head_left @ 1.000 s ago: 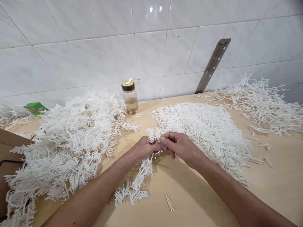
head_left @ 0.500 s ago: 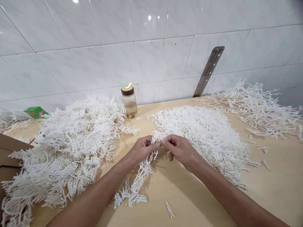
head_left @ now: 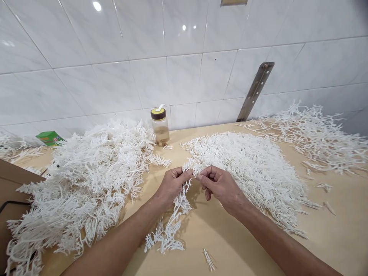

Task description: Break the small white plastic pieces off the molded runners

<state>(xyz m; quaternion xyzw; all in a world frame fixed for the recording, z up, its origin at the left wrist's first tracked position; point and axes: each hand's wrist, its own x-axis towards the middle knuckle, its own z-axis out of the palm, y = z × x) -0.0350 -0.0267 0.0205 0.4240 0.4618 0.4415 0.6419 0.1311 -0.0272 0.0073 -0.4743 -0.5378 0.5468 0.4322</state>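
Note:
My left hand [head_left: 172, 186] pinches a white, many-branched strand [head_left: 181, 201] between thumb and forefinger. The strand hangs down from that hand, and its lower end rests on the table. Close beside it, my right hand [head_left: 217, 186] is closed, thumb and forefinger pinched at the strand's upper end; the bit between these fingertips is mostly hidden. Left of my hands lies a tangled heap of white branched strands [head_left: 100, 172]. A dense pile of short white sprigs [head_left: 244, 165] spreads just beyond and right of my right hand. One loose sprig [head_left: 209, 259] lies near the front.
A capped bottle [head_left: 161, 128] partly filled with liquid stands near the tiled wall [head_left: 143, 80]. Bare white strands [head_left: 324, 138] lie at the back right. A green packet [head_left: 50, 138] and a brown box [head_left: 17, 180] are at the left. A slotted metal bar [head_left: 255, 92] leans against the wall.
The whole view has shifted slightly, so everything appears a little lower and to the right. Both hands keep their pinch at the strand, with only a slight change at the fingertips.

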